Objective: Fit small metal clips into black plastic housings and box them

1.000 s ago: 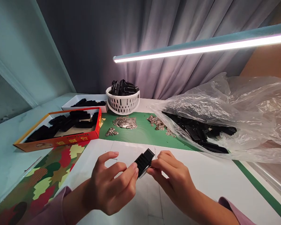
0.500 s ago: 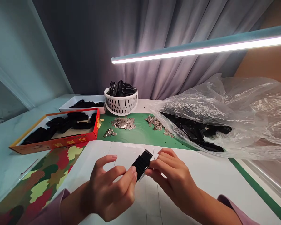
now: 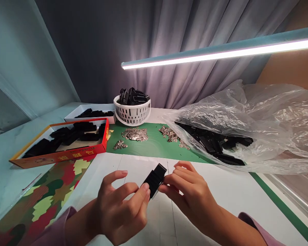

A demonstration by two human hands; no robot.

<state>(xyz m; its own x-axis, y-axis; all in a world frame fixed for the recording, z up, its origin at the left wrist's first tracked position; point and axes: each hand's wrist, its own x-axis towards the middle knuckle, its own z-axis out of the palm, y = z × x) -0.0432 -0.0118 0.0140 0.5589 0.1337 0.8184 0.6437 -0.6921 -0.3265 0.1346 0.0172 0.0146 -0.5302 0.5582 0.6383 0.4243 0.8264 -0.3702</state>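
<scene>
Tilted over the white work surface is a black ribbed plastic part point(image 3: 155, 178), with a stepped, narrower end pointing up and away. My left hand point(image 3: 125, 201) grips its lower end between thumb and fingers, the index finger lifted off it. At the part's right edge, the thumb and index finger of my right hand point(image 3: 186, 191) are pinched together; whatever they hold is too small or hidden to make out. Beyond my hands, small flat silvery metal pieces point(image 3: 135, 134) lie in a heap on the green mat point(image 3: 143, 150), with a second heap point(image 3: 171, 134) to its right.
A red-and-yellow box point(image 3: 100, 149) of black parts stands at left, a white box point(image 3: 69, 114) behind it. The white basket point(image 3: 132, 114) at the back is heaped with black parts. A clear plastic bag point(image 3: 220, 109) with more black parts spreads over the right side.
Hardly anything differs. Both hands and the black part keep nearly the same pose, with a very slight shift of the left hand and the whole view.
</scene>
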